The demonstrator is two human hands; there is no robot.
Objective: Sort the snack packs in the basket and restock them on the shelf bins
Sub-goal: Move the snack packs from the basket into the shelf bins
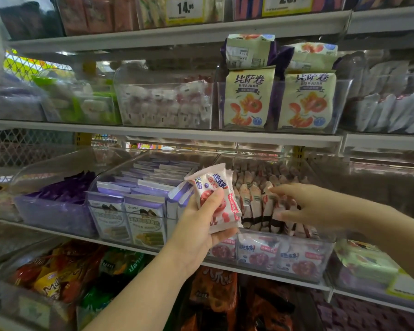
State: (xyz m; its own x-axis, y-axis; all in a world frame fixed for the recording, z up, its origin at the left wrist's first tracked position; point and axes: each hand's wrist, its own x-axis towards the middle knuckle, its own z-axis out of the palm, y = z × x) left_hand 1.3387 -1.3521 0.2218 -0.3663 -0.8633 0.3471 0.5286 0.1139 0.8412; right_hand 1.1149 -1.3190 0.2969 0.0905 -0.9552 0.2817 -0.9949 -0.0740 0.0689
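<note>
Gripping a small stack of snack packs (216,199) in the left hand (201,225), a person stands at a shop shelf (177,136) lined with clear plastic bins. The fingers curl round the underside of the stack and the thumb presses on its face. The packs are white with red round biscuits printed on them, and they are held tilted just above the front left corner of a clear bin (328,254) on the middle shelf.

The right hand (306,206) reaches into that same bin from the right, fingers stretched out and slightly spread, holding nothing. Its fingertips (276,188) lie at the tops of the matching packs (256,206) standing in rows inside, but the hand is blurred and contact cannot be told. More of these packs (258,254) show through the bin's front wall.

Just to the left sits a bin of purple-and-white packs (139,211), and beyond it a bin of darker purple ones (55,201). On the shelf above, cream packs marked "BISAJUAN" (249,99) stand upright in another clear bin. A yellow price tag (185,8) hangs at the top edge, and orange and brown bags (215,295) fill the shelf below.
</note>
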